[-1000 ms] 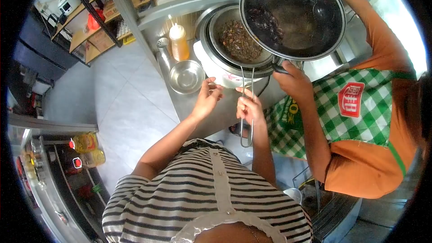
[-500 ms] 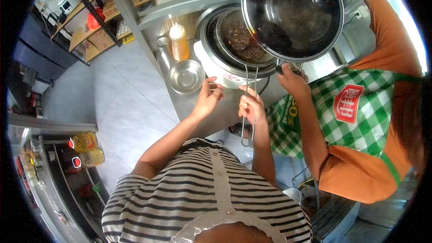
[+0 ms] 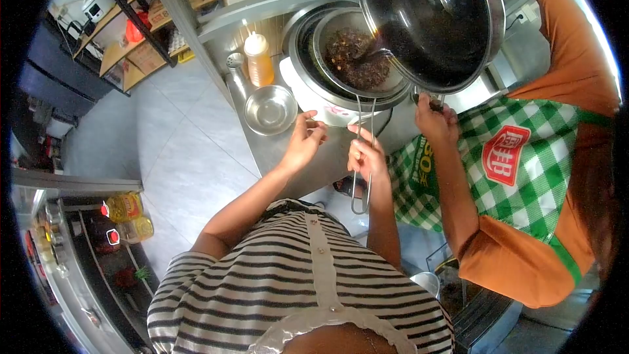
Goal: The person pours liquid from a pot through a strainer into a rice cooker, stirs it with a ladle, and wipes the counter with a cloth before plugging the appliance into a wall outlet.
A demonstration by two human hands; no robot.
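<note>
My right hand point(image 3: 368, 157) is closed round the long wire handle of a mesh strainer point(image 3: 347, 21). The strainer rests over the dark opening of a white pot point(image 3: 301, 92), with dark, crumbly solids point(image 3: 359, 62) lying in it. Close to the pot's near side, my left hand point(image 3: 304, 143) is in the air with loosely bent fingers apart and nothing in them. Above the strainer's right side, a co-worker tips a large black pan point(image 3: 432, 26), and dark liquid runs from its rim. The co-worker's hand point(image 3: 436, 118) grips the pan's near handle.
Left of the pot stand a steel bowl point(image 3: 270, 111), a squeeze bottle point(image 3: 259, 59) of amber liquid and a steel shaker point(image 3: 237, 72). The co-worker in a green checked apron point(image 3: 524, 157) is close on my right. Oil bottles point(image 3: 123, 208) are at lower left.
The co-worker's pan has tilted more steeply and shifted slightly right, and its pouring edge sits further right over the strainer. My hands have hardly moved.
</note>
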